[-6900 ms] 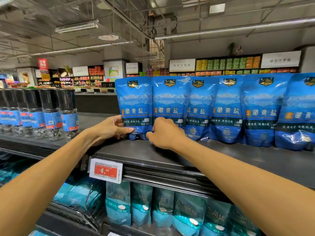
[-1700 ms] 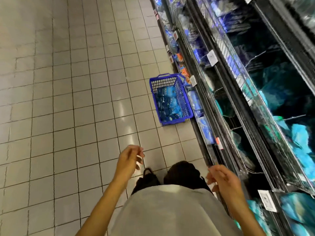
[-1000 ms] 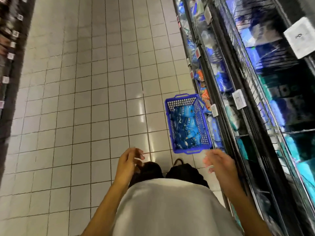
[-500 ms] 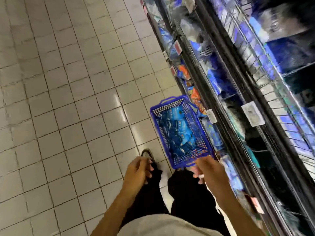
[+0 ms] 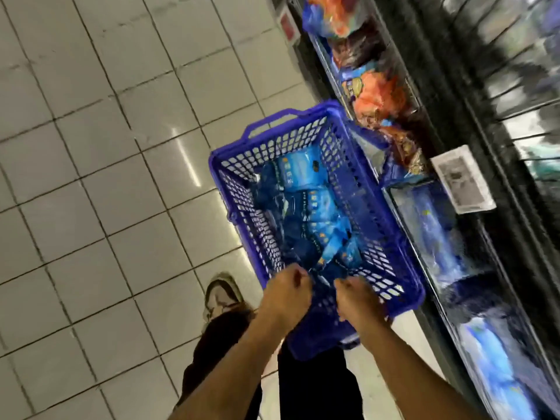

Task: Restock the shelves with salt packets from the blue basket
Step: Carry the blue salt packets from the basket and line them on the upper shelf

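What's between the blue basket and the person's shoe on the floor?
Only bare floor tiles separate the basket from the shoe, as the head view shows.

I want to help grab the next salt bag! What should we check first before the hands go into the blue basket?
1. Blue plastic mesh basket sits flat on the tiled floor: ok.
2. Shiny blue salt packets left inside the basket: ok, several.
3. Left hand free to take a packet: ok, nothing seen in it.
4. Right hand free too: ok, nothing seen in it.
5. Both hands over the near end of the basket: ok.
6. Which packet is loose on top: cannot tell, the picture is blurred.
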